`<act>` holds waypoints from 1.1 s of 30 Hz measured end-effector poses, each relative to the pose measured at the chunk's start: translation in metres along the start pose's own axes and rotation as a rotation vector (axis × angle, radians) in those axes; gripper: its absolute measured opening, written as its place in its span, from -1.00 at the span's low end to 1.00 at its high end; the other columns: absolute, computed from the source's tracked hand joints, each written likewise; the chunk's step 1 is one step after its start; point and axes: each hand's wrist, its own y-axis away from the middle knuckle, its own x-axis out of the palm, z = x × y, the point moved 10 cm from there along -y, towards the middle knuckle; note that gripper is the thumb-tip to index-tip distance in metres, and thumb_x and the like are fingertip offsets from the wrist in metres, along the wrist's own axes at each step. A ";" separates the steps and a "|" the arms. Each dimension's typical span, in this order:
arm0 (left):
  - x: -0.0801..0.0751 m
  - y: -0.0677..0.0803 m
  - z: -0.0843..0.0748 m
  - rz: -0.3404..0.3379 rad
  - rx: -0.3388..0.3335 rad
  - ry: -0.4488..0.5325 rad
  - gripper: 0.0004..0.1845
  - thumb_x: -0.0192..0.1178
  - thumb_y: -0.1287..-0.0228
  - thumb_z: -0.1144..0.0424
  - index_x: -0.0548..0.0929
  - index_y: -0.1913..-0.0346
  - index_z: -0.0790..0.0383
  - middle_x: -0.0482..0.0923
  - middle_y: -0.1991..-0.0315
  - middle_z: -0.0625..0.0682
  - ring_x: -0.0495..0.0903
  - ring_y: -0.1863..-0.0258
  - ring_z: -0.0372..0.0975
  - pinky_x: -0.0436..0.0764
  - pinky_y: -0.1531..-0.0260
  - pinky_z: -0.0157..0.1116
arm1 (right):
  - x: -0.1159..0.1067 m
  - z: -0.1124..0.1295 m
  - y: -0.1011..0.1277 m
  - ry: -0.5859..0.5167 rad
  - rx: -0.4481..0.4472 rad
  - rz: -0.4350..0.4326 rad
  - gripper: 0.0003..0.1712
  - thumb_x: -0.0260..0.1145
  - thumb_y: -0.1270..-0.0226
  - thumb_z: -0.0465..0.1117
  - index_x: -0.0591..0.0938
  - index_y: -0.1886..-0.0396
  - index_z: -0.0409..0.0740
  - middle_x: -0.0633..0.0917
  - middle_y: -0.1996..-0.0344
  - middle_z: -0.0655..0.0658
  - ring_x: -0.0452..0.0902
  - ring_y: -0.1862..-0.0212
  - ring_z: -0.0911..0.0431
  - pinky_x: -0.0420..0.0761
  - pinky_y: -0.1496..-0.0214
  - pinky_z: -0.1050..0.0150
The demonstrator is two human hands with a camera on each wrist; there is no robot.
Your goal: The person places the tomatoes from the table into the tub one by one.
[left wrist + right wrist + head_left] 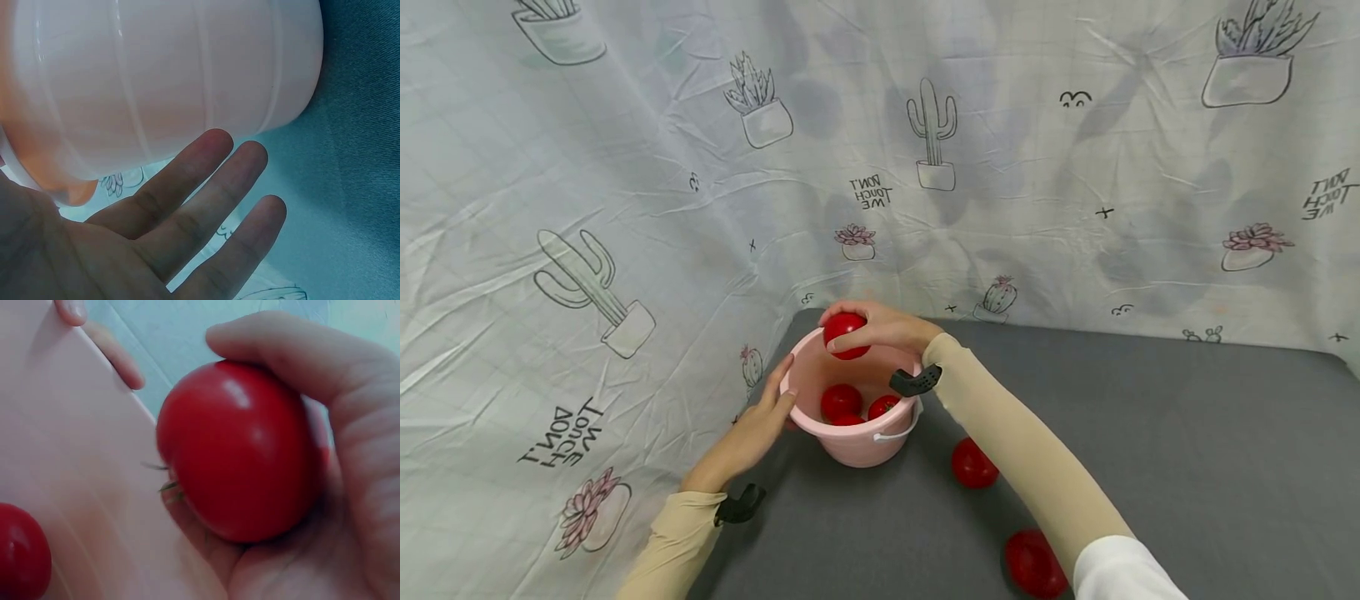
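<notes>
My right hand (pixel 895 327) holds a red tomato (pixel 244 450) over the mouth of a pink bucket (pixel 859 451). The thumb and curled fingers are round the tomato, and thin green stem bits show on it. At the bucket's left rim, my left hand (pixel 747 437) grips the edge with thumb and forefinger. Its other three fingers (pixel 187 215) extend loosely along the outer wall in the left wrist view. Inside the bucket lie several tomatoes, including one whole tomato (pixel 842 402) and another tomato (pixel 883 407) with a green stem.
On the grey table (pixel 1150 433), a tomato (pixel 973 463) and another tomato (pixel 1034 562) lie under and beside my right forearm. The bucket's white handle (pixel 898 432) hangs on its right side. A plant-print cloth (pixel 1015 167) stands behind and at the left.
</notes>
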 end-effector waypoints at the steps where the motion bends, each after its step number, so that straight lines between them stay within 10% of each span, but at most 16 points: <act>1: 0.000 0.000 0.000 0.000 -0.001 -0.003 -0.36 -0.33 -0.61 -0.23 -0.33 -0.57 -0.51 0.52 -0.27 0.18 0.65 -0.10 -0.07 0.50 -0.25 0.17 | 0.001 0.000 0.000 0.017 0.003 0.005 -0.38 0.44 -0.23 -0.02 0.51 -0.28 0.05 0.62 -0.12 -0.06 0.52 -0.19 -0.01 0.64 -0.15 0.11; 33: -0.003 -0.001 0.000 -0.018 -0.012 -0.025 -0.37 -0.35 -0.60 -0.27 -0.31 -0.58 -0.50 0.60 -0.16 0.18 0.65 -0.08 -0.02 0.54 -0.18 0.09 | 0.012 0.000 -0.001 -0.137 0.001 0.019 -0.46 0.40 -0.35 -0.17 0.52 -0.28 -0.15 0.61 -0.24 -0.19 0.52 -0.26 0.03 0.44 -0.43 -0.05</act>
